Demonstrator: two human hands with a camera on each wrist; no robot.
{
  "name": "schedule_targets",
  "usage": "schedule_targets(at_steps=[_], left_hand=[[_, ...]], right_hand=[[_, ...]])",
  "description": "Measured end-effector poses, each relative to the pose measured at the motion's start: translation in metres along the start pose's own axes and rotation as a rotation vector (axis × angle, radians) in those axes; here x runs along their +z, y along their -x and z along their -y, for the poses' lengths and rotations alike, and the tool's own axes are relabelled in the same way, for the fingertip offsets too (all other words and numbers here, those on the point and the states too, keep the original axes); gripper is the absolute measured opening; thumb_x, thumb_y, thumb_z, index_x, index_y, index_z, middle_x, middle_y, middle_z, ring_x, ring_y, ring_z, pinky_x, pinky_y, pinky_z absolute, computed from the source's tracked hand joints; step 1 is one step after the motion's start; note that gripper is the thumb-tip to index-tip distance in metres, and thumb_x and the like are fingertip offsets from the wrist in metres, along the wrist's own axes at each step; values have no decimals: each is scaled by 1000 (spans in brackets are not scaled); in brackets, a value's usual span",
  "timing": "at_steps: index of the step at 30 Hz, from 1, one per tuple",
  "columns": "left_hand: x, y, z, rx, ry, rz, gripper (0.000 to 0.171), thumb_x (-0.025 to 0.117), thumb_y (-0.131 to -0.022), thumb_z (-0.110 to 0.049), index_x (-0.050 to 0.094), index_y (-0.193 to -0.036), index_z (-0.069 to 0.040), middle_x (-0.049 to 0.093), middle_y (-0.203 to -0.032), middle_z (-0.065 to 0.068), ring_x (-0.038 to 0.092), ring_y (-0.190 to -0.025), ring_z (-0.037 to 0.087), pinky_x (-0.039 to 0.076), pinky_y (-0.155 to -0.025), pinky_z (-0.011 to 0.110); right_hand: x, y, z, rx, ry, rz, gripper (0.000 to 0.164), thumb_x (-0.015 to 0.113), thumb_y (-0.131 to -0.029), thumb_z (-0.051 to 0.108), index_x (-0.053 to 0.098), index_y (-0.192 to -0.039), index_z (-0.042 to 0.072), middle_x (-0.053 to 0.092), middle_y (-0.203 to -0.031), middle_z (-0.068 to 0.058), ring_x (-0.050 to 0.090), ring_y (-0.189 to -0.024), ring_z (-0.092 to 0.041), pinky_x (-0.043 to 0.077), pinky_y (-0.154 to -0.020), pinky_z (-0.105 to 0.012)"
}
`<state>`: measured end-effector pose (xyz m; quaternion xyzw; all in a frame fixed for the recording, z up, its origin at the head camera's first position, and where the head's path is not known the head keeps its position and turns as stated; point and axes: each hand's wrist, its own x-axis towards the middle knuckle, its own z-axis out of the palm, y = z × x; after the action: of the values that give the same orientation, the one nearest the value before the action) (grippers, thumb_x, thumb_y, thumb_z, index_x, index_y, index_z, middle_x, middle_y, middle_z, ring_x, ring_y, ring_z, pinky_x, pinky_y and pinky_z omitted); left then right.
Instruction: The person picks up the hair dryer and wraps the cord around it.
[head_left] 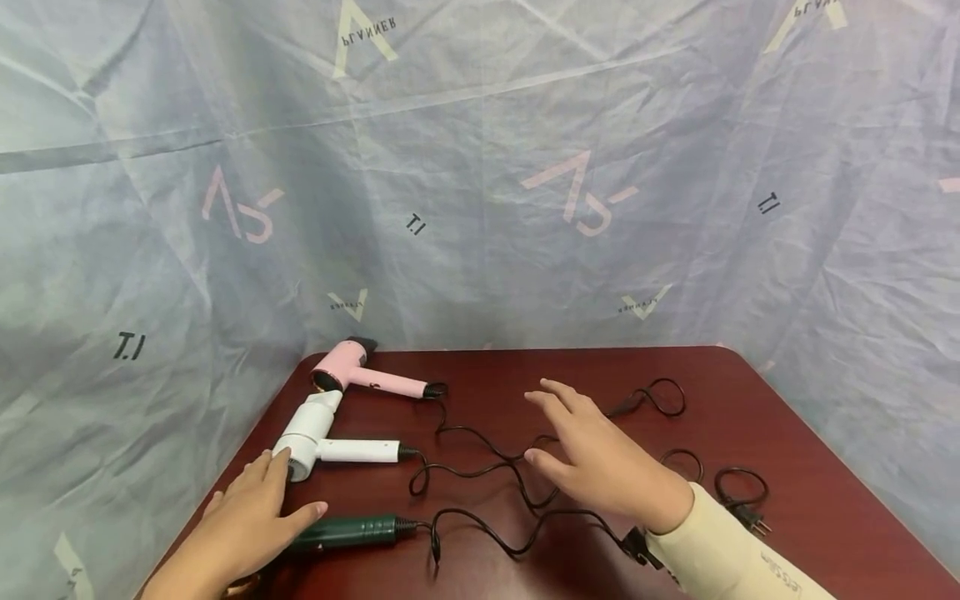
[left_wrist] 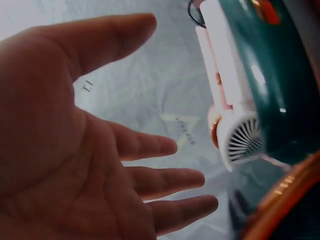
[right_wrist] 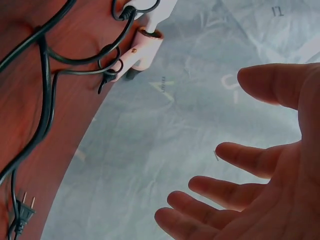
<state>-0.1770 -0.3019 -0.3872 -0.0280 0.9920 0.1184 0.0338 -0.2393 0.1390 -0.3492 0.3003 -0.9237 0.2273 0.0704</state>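
Observation:
Three hair dryers lie in a column on the left of the table. The pink hair dryer (head_left: 386,383) is farthest back, the white hair dryer (head_left: 358,451) in the middle, and the dark green hair dryer (head_left: 348,532) nearest, its head mostly hidden behind my left hand (head_left: 243,521). That hand is spread over the green dryer, holding nothing; the left wrist view shows its bare palm beside the green body (left_wrist: 275,75). My right hand (head_left: 600,462) hovers over the cords right of centre, its fingers extended and its palm bare in the right wrist view.
Black cords (head_left: 487,473) wind across the middle of the table (head_left: 495,375). A two-pin plug (head_left: 752,518) lies at the right, and another black plug (head_left: 640,546) sits by the right sleeve. Grey printed cloth (head_left: 480,208) surrounds the table's back and sides.

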Motion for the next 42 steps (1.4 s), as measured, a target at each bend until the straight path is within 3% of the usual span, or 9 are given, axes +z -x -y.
schedule_targets(at_steps=[10,14,20,23,27,34,42], left_hand=[[9,-2,26,-76,101,-18,123,61,-89,-75,16,-152,21,18,-150,54,24,-134,74,36,-97,82],[14,0,38,-114,124,-25,125,65,-89,-71,14,-147,27,27,-141,55,36,-126,70,40,-99,77],[22,0,48,-175,194,32,121,64,-88,-74,23,-134,31,49,-115,43,61,-98,47,55,-83,58],[25,1,51,-187,244,22,107,63,-89,-73,37,-125,25,55,-98,27,61,-81,30,54,-73,46],[29,2,55,-224,262,26,96,61,-88,-75,48,-114,16,54,-85,15,57,-70,23,48,-64,37],[32,7,59,-275,267,52,105,60,-89,-74,38,-116,25,56,-86,19,59,-73,28,52,-66,41],[30,14,53,-289,280,32,103,62,-91,-70,39,-123,25,62,-87,17,63,-74,25,53,-67,43]], right_hand=[[1,3,-1,30,-45,49,75,67,-99,44,28,-162,33,20,-171,-3,30,-155,-32,44,-113,-58],[1,3,-2,33,-52,48,76,67,-99,44,26,-163,35,20,-171,-3,29,-155,-32,44,-113,-59],[-1,5,-2,35,-60,52,75,67,-100,44,25,-162,39,20,-171,-1,28,-155,-32,44,-112,-59],[-3,4,-2,30,-63,47,75,67,-100,43,25,-162,40,20,-171,0,29,-155,-32,44,-112,-59],[-3,4,-3,30,-70,60,74,67,-100,43,26,-162,39,20,-171,0,29,-155,-32,44,-112,-58],[-5,4,-3,45,-74,69,72,67,-100,42,29,-161,38,20,-171,1,28,-156,-30,44,-112,-58],[-4,2,-4,27,-65,88,66,66,-101,40,36,-159,36,22,-170,-2,31,-154,-32,46,-110,-58]])
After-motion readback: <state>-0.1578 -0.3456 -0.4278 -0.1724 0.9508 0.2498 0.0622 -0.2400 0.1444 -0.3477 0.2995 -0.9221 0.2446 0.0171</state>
